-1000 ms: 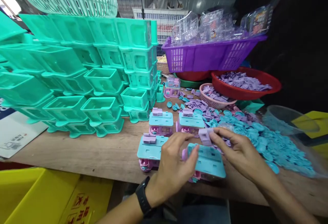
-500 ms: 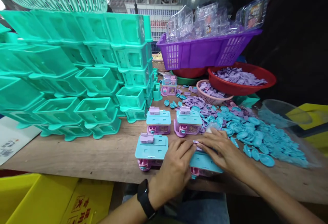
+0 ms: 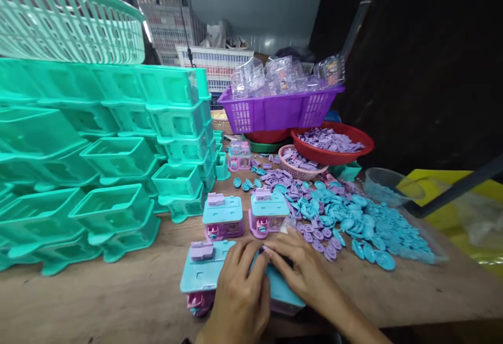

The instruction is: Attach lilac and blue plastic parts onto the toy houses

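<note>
- Toy vehicle (image 3: 281, 294), lower centre of frame, at the tabletop (image 3: 98, 291) front edge: light blue roof over a pink body, mostly covered by both hands.
- Left hand (image 3: 239, 294) and right hand (image 3: 304, 276): fingers flat, pressed down on the roof, fingertips meeting.
- Handling, judged: light, stiff moulded plastic, smooth; snap-fit parts could pop off. Grip the body's side walls.
- Neighbour: finished toy vehicle (image 3: 202, 276), touching at left.

- stacked tubs (image 3: 118, 160): mint green
- toy blocks (image 3: 223, 215): light blue tops, pink bases, lilac knobs
- slotted basket (image 3: 277, 110): purple
- bowl (image 3: 334, 147): red, holding lilac pieces
- scattered discs (image 3: 369, 228): blue
- table (image 3: 98, 291): brown wood
</note>
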Motion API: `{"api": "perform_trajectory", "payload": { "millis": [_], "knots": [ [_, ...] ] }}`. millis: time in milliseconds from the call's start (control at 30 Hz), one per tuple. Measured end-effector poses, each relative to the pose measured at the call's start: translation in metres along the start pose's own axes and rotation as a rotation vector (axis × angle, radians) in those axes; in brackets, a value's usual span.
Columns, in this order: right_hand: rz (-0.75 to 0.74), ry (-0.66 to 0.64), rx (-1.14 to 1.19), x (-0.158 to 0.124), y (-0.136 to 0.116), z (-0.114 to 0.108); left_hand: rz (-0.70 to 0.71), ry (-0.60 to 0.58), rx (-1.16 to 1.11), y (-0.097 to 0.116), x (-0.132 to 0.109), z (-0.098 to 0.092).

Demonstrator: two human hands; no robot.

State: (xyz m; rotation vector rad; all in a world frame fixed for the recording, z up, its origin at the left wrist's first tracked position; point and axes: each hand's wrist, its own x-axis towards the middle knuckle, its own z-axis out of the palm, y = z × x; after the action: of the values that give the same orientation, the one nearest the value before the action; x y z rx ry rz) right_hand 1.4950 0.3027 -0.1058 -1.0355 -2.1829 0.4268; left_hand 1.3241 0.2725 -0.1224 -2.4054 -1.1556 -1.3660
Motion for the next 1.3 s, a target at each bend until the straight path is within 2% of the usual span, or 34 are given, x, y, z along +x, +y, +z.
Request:
{"api": "perform_trajectory", "payload": {
  "millis": [67,167,233,333,433,533,633,700,733,833,900,1000,1067,1167,1300],
  "knots": [
    [0.061,0.0,0.08,0.006,0.008,-0.006,0.009,-0.011,0.018,-0.005,-0.006,0.0],
    [0.192,0.13,0.12,0.016,0.048,-0.036,-0.005,-0.054,0.041,-0.008,-0.013,0.001],
    [0.317,0.225,-0.027,0.023,0.086,-0.063,-0.02,-0.082,0.077,-0.007,-0.017,0.003],
    [0.435,0.168,-0.275,0.032,0.139,-0.093,-0.054,-0.086,0.111,-0.003,-0.019,0.009],
    [0.383,0.052,-0.37,0.044,0.172,-0.098,-0.084,-0.092,0.108,0.002,-0.019,0.013],
    [0.205,0.004,-0.42,0.064,0.186,-0.085,-0.111,-0.14,0.089,0.005,-0.013,0.014],
    [0.085,-0.102,-0.506,0.087,0.192,-0.075,-0.115,-0.241,0.011,0.0,-0.002,0.005],
    [0.077,-0.176,-0.538,0.098,0.191,-0.077,-0.086,-0.29,-0.081,-0.006,0.01,-0.006],
    [0.091,-0.174,-0.519,0.101,0.189,-0.079,-0.072,-0.311,-0.115,-0.01,0.018,-0.013],
    [0.134,-0.086,-0.318,0.104,0.167,-0.089,-0.062,-0.374,-0.125,-0.022,0.046,-0.032],
    [0.146,-0.092,-0.149,0.102,0.145,-0.089,-0.035,-0.435,-0.072,-0.03,0.068,-0.036],
    [0.107,-0.147,-0.038,0.101,0.114,-0.077,0.078,-0.553,0.031,-0.043,0.099,-0.026],
    [0.073,-0.125,-0.029,0.103,0.104,-0.066,0.152,-0.643,0.102,-0.049,0.115,-0.012],
    [0.026,-0.09,-0.056,0.104,0.103,-0.058,0.188,-0.743,0.187,-0.054,0.128,0.008],
    [-0.078,-0.035,-0.152,0.097,0.109,-0.054,0.214,-0.805,0.207,-0.054,0.128,0.022]
  ]
}}
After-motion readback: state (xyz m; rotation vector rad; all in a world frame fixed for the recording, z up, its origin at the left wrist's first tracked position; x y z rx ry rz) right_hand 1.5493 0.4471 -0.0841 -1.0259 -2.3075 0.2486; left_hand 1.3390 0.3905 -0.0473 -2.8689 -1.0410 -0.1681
